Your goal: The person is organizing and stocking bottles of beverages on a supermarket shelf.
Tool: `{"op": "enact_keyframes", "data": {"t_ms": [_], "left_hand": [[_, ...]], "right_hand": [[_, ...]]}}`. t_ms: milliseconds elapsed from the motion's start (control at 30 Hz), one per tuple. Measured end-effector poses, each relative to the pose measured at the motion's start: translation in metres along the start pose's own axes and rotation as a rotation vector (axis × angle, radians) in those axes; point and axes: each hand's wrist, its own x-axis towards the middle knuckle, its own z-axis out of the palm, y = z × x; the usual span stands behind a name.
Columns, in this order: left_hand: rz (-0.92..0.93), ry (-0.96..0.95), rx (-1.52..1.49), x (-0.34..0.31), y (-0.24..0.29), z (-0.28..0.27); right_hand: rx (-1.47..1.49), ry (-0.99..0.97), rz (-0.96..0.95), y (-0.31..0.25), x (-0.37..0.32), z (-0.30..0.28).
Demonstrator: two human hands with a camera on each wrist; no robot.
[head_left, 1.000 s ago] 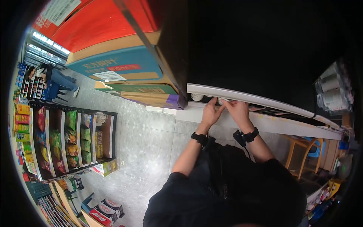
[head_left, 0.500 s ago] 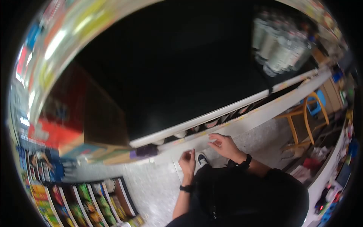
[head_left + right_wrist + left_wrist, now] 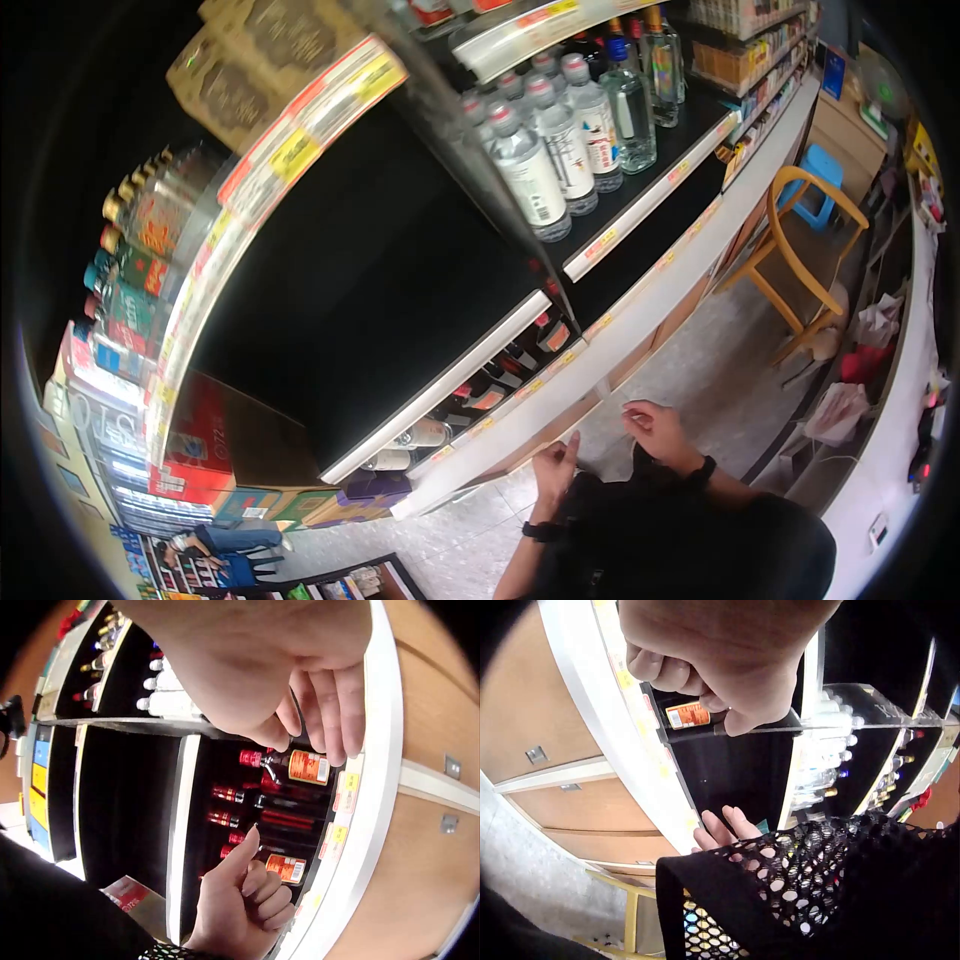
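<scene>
My left hand (image 3: 553, 474) hovers in front of the lower shelf edge, fingers loosely curled, thumb extended and nothing in it. To its right, my right hand (image 3: 658, 432) hangs in the air with relaxed, slightly bent fingers, also holding nothing. The hands are apart from each other. Behind them, dark bottles with red caps and orange labels lie on the bottom shelf; one labelled bottle (image 3: 309, 766) appears beside my right fingers in the right wrist view. Another orange-labelled bottle (image 3: 286, 868) is behind my left hand there. Pale bottles (image 3: 425, 433) lie farther left.
Clear bottles (image 3: 570, 150) stand on the shelf at upper right. Cartons (image 3: 265, 505) are stacked at the lower left. A wooden chair (image 3: 795, 265) and a blue stool (image 3: 815, 180) stand to the right. A person (image 3: 235, 540) is far off at lower left.
Both hands have come away from the bottom shelf, where they were together at a pale item, and separated. The head view has swung right and up, bringing more shelves and bottles into sight.
</scene>
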Motion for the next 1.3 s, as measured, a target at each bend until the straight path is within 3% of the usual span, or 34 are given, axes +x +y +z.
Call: {"op": "enact_keyframes", "data": {"t_ms": [167,433,533,833,967,1033,1133,1200,1267,1300], "left_hand": [[-0.005,-0.067,0.106,-0.004,0.014,0.014],[0.052,-0.076,0.103,0.030,0.023,0.007],[0.099,-0.082,0.048,0.051,0.028,0.009],[0.172,-0.193,-0.025,0.090,0.026,0.008],[0.178,-0.203,-0.061,0.097,0.047,0.018],[0.198,-0.196,-0.052,0.108,0.057,0.025],[0.235,-0.173,-0.025,0.115,0.086,0.042],[0.343,-0.077,-0.055,0.117,0.121,0.051],[0.286,-0.036,-0.054,0.118,0.156,0.054],[0.441,0.053,-0.047,0.119,0.175,0.055]], "right_hand": [[-0.068,0.087,0.015,0.003,0.007,-0.032],[0.182,0.201,0.044,-0.011,0.052,-0.023],[-0.010,0.317,-0.080,-0.020,0.071,-0.021],[-0.049,0.636,-0.252,-0.044,0.132,-0.025],[-0.010,0.625,-0.327,-0.080,0.164,-0.045],[-0.052,0.669,-0.502,-0.101,0.188,-0.059],[-0.059,0.661,-0.585,-0.122,0.217,-0.079],[0.016,0.542,-0.624,-0.130,0.230,-0.087],[-0.045,0.447,-0.715,-0.146,0.239,-0.093],[-0.031,0.403,-0.738,-0.149,0.245,-0.097]]}}
